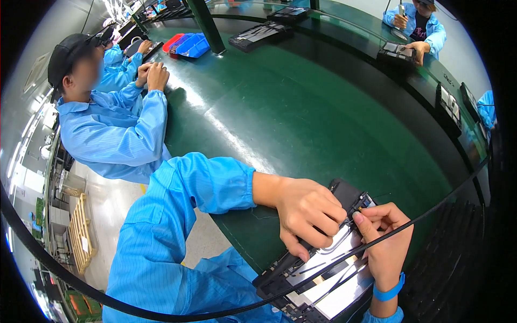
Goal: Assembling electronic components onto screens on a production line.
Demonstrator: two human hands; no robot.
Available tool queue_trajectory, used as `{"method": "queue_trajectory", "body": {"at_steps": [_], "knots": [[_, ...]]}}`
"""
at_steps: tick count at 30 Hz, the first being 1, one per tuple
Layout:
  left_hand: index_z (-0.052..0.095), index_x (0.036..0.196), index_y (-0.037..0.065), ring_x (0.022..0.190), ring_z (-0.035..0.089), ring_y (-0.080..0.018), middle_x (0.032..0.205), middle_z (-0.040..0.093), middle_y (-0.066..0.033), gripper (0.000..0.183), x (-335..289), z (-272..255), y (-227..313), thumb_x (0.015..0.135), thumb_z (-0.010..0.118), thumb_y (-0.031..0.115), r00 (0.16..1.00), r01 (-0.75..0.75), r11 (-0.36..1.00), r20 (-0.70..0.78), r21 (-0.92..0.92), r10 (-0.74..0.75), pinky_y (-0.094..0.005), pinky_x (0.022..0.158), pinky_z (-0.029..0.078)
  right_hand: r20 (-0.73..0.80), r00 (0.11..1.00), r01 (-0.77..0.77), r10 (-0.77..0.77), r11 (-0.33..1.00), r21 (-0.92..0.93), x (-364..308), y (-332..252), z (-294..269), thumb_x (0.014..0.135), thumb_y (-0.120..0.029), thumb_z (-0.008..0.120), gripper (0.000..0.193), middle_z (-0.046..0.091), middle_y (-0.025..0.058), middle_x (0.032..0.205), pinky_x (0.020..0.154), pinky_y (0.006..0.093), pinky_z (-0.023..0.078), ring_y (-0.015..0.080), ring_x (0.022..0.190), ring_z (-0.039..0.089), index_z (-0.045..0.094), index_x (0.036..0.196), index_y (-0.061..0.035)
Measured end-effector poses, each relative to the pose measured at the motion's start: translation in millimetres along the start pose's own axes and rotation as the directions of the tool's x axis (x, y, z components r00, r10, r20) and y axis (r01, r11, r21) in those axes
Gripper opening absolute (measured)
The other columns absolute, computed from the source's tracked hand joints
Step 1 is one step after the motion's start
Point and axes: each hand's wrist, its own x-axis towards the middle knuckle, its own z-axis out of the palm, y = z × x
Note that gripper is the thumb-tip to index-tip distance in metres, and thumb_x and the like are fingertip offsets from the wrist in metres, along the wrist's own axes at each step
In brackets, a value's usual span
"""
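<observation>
The opened device (323, 274) lay at the near edge of the green surface (301, 124), its silver plates and black cables exposed. The left hand (307, 215) rested on the device's upper end, fingers (328, 212) curled narrow and pinched at a small part beside the board. The right hand (385, 242), wearing a blue wristband (390, 290), met it there, its fingers pinched on the same spot. A black cable (431, 212) crossed over the device.
</observation>
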Motion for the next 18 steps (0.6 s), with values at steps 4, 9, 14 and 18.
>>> {"method": "queue_trajectory", "body": {"at_steps": [4,9,14,18], "knots": [[0.072,0.087,-0.003,0.066,0.058,-0.0244,0.084,0.065,-0.0148,0.052,-1.7,-6.1,-6.9,0.108,0.065,0.044,0.999,-0.049,0.998,0.021,0.047,0.048,-0.0336,0.052,0.043,0.026,0.999,-0.048,0.047,0.998,0.042,4.7,-3.1,0.4,0.092,0.001,0.087,0.016,0.070,0.0036,0.072,0.055,0.0193,0.042,0.0040,0.061,0.060,0.073,0.098,0.0052],[0.073,0.085,-0.003,0.065,0.057,-0.0232,0.083,0.064,-0.0137,0.052,-1.4,-10.7,-16.1,0.107,0.066,0.044,0.998,-0.068,0.993,0.027,0.101,0.065,-0.0329,0.051,0.042,0.050,0.998,-0.048,0.047,0.999,0.023,4.4,-5.9,0.6,0.092,0.002,0.087,0.016,0.069,0.0036,0.071,0.053,0.0196,0.041,0.0039,0.059,0.060,0.073,0.097,0.0043],[0.073,0.087,-0.003,0.065,0.057,-0.0227,0.082,0.063,-0.0130,0.051,-1.7,-12.8,-21.9,0.106,0.067,0.044,0.998,-0.065,0.992,0.031,0.110,0.062,-0.0323,0.050,0.041,0.045,0.998,-0.038,0.037,0.999,0.020,7.0,-4.9,3.3,0.091,0.002,0.088,0.016,0.070,0.0026,0.074,0.054,0.0191,0.041,0.0025,0.060,0.058,0.072,0.096,0.0037],[0.073,0.087,-0.003,0.065,0.057,-0.0229,0.082,0.062,-0.0127,0.051,-6.5,-16.4,-24.9,0.106,0.066,0.044,0.998,-0.053,0.992,0.031,0.113,0.050,-0.0326,0.051,0.041,0.059,0.997,-0.043,0.042,0.999,0.029,11.0,-5.4,7.2,0.090,0.005,0.086,0.016,0.072,0.0029,0.080,0.055,0.0181,0.042,0.0022,0.063,0.059,0.072,0.097,0.0038]]}}
